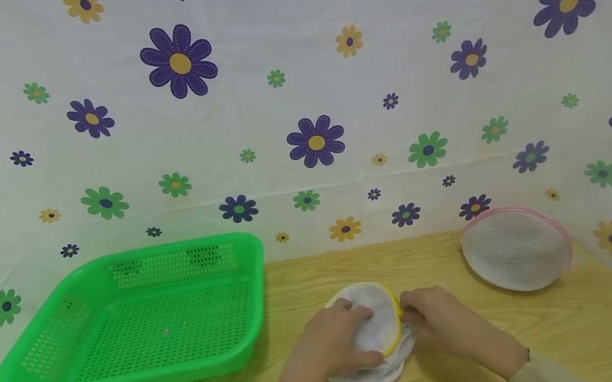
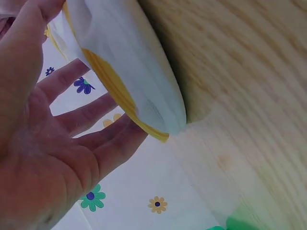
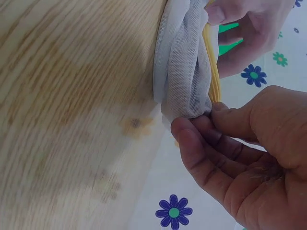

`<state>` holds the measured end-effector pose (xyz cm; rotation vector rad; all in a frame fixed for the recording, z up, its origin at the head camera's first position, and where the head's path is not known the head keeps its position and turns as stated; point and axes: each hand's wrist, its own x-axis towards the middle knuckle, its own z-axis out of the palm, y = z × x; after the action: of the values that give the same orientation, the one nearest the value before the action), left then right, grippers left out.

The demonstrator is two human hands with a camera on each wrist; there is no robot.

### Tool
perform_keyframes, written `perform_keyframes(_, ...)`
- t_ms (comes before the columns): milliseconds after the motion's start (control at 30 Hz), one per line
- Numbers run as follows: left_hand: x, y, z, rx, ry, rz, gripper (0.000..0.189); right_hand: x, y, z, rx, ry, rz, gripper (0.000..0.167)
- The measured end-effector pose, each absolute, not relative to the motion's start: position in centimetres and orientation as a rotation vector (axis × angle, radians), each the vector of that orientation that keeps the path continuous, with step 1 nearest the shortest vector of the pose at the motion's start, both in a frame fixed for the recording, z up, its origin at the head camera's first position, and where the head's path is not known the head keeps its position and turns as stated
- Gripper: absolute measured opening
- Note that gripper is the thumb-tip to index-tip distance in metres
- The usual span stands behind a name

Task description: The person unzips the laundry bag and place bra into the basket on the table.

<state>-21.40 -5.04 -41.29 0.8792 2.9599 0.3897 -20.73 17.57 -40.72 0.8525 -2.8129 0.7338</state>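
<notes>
A round white mesh laundry bag (image 1: 380, 323) with a yellow zip edge (image 3: 211, 62) lies on the wooden table in front of me, its soft fabric bunched in folds underneath. My left hand (image 1: 334, 340) holds it from the left, thumb and fingers spread around its upper part; in the left wrist view the fingertips meet the yellow edge. On the right side, my right hand (image 1: 439, 317) pinches the bag's edge at the zip between thumb and curled fingers. The small part inside that pinch is hidden by the fingertips.
A large green plastic basket (image 1: 149, 379) with perforated sides stands on the left of the table (image 1: 318, 269). At the back right sits another white mesh bag (image 1: 516, 251) with pink trim. A flower-patterned white sheet (image 1: 258, 118) hangs behind and at both sides.
</notes>
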Motion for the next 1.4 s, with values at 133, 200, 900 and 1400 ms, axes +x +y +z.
perform_keyframes(133,-21.3,-4.9,-41.6,0.866,2.986,0.369,0.063,-20.6,17.6,-40.7,0.85,-2.826,0.7,0.018)
perform_keyframes(200,-21.3,-4.9,-41.6,0.865,2.989,0.366,0.063,-20.4,17.6,-40.8,0.849,-2.825,0.681,0.018)
perform_keyframes(900,-21.5,-4.9,-41.3,0.854,2.971,0.363,0.064,-19.4,17.5,-41.0,0.895,-2.778,0.548,0.021)
perform_keyframes(1400,-21.3,-4.9,-41.1,0.876,2.953,0.337,0.065,-19.2,17.5,-41.0,0.901,-2.818,0.536,0.018)
